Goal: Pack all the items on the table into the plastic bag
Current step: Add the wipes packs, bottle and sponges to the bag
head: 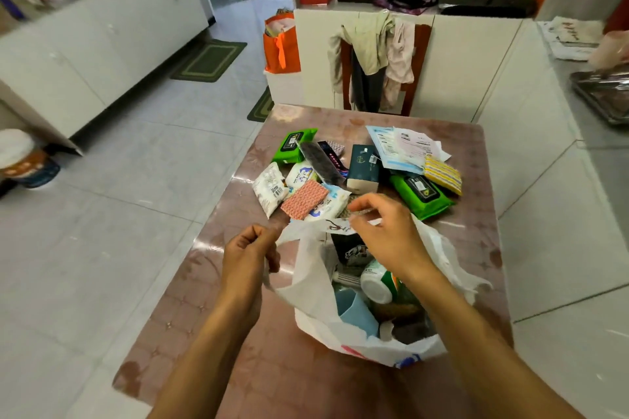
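A white plastic bag (pixel 311 286) stands open on the pink table (pixel 245 350), with a blue cup, a white bottle and a dark carton inside. My left hand (pixel 246 253) grips the bag's left handle. My right hand (pixel 381 231) pinches the bag's far rim. Behind the bag lie loose items: a pink patterned sponge (pixel 304 199), white tissue packs (pixel 270 187), two green wipe packs (pixel 294 144) (pixel 422 196), a dark green box (pixel 364 168), a yellow striped cloth (pixel 442 173) and papers (pixel 405 144).
A chair draped with clothes (pixel 377 58) stands at the table's far edge. An orange bag (pixel 280 42) sits on the floor beyond. White cabinets run along the left, and a counter with a dark tray (pixel 602 92) lies at the right.
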Tool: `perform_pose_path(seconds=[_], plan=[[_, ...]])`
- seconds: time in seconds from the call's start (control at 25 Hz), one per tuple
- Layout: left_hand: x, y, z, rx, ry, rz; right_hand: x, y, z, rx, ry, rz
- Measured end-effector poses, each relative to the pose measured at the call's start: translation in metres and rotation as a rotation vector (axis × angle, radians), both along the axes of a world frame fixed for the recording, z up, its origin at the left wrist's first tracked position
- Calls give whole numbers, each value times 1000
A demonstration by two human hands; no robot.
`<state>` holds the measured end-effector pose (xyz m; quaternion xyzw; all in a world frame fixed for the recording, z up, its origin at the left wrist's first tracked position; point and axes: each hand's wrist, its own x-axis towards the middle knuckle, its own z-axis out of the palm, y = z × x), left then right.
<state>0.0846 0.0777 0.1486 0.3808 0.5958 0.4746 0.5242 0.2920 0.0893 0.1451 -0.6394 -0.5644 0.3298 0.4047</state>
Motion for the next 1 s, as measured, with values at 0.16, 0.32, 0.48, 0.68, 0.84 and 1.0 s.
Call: perform_pose_path(seconds=[0.16,0.32,0.48,0.68,0.84,1.0], plan=[[-9,11,-13,-34,-250,-128,-14,49,-27,-131,145,-12],[-9,38,-32,-55,-297,-380,-21,124,-53,-358,348,-148],[-10,70,-56,-249,-272,-371,-37,187,-96,-511,-84,47],[-24,96,-86,-360,-268,-394,-53,229,-153,-271,-1242,734],[-29,109,-93,-394,-267,-394,-48,238,-184,-280,-1382,824],[-28,114,-96,-392,-330,-375,-44,259,-185,-383,-1187,826]])
